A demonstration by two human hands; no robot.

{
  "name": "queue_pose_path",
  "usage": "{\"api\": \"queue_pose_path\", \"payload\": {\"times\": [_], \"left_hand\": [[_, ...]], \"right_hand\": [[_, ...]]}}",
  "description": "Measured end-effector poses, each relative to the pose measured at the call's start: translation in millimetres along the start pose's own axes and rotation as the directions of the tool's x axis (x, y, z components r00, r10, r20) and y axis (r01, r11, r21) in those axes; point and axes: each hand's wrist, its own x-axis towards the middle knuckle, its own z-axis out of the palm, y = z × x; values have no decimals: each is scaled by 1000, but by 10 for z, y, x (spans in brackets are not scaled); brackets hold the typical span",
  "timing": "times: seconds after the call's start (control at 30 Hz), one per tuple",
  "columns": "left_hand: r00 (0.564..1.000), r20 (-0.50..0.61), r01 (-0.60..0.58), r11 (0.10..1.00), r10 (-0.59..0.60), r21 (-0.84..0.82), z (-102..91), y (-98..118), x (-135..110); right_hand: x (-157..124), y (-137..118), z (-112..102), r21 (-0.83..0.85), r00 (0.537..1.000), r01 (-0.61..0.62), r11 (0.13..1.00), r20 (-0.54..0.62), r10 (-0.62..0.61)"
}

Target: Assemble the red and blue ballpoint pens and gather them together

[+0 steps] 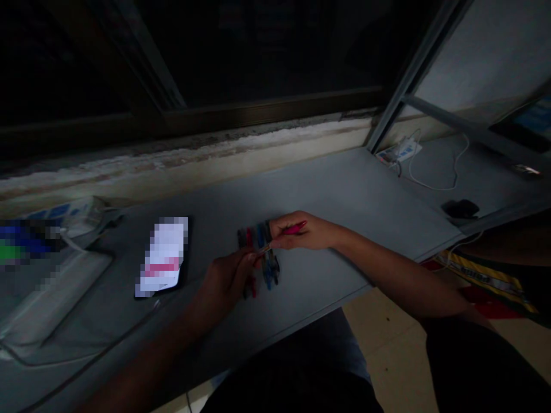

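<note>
We see both hands over a row of pens (258,255) lying side by side on a grey table (344,195), right in front of us. The pens show dark, red and blue bodies, and the hands partly cover them. Our right hand (301,232) comes in from the right, closed around a pink pen (295,228) whose end pokes out above the knuckles, and its fingertips (275,243) sit over the row. Our left hand (228,281) comes in from the lower left with its fingers curled, just beside the pens. A thin tan pen tip (264,249) shows between the two hands, and we cannot tell whether the left hand is gripping it. Farther left on the table lies a phone (163,258) with a blurred screen, next to a pale plastic sheet (55,298). Toward the far right we see a white power strip (398,152), a white cable (434,182) and a small black object (460,208). A stained window sill (185,166) runs along the back of the table, and floor tiles (387,338) show below its front edge
</note>
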Motion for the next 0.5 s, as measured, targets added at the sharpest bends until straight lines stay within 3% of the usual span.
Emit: {"api": "queue_pose_path", "payload": {"times": [0.13,0.27,0.37,0.5], "left_hand": [[1000,15,5,1000,-5,18,-66,15,31],[997,-79,-16,996,24,92,-117,19,88],[993,-85,-62,982,78,177,-92,-29,129],[992,-95,-57,972,80,228,-43,-130,172]], "right_hand": [[-24,-17,-75,-16,999,-19,1000,-27,18],[-44,58,-156,28,992,-88,996,-90,90],[-45,131,-184,7,976,-143,990,-167,142],[-43,138,-206,-25,960,-68,997,-272,59]]}}
